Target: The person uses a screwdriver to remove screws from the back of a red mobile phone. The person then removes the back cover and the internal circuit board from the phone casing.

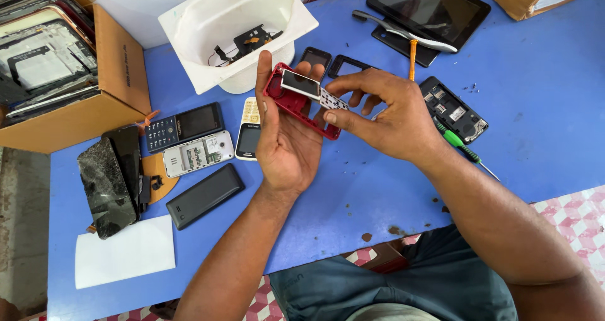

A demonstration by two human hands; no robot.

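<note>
The brown cardboard box of stacked phone frames (69,116) runs off the left edge — the red plastic phone frame's (296,103) lower side hides behind fingers (353,120).

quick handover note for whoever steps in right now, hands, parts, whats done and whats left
Left hand: palm up, cradling the red phone frame.
Right hand: fingertips pinching the circuit board with small screen, which sits partly lifted out of the frame.
Nearby on the blue table: green screwdriver, orange-handled tool, opened black phone body, white tub with loose parts.
Done: frame has no cover on it.
Left: board not fully free of the frame.
</note>
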